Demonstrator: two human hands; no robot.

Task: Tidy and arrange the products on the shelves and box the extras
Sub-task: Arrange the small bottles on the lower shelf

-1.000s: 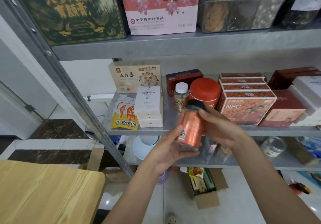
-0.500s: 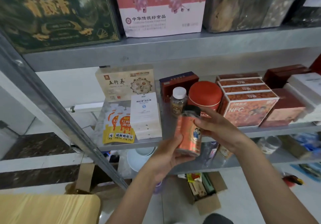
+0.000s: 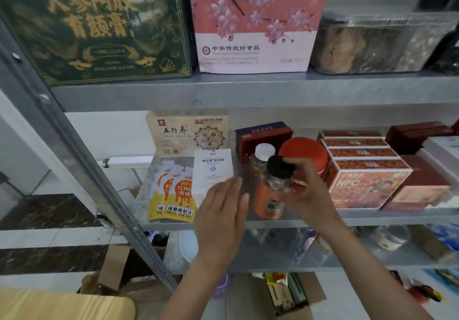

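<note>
Orange-labelled clear plastic jar with black screw cap point(image 3: 269, 195) is at the front edge of the grey metal middle shelf point(image 3: 372, 216), in front of a small white-capped bottle point(image 3: 263, 154) and a round red-lidded tin point(image 3: 304, 154). Our right hand point(image 3: 308, 190) grips it at the cap, fingers curled round. Our left hand point(image 3: 223, 210) is flat, holding nothing, just beside the jar. We judge the risk: released this near the edge, or nudged by the left palm, it may topple off.

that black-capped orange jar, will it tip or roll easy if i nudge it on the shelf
Tall and narrow, the black-capped orange jar probably tips if nudged near the cap, and being round it may then roll. The right hand grips it up at the cap alone, so it seems fairly light.
</note>
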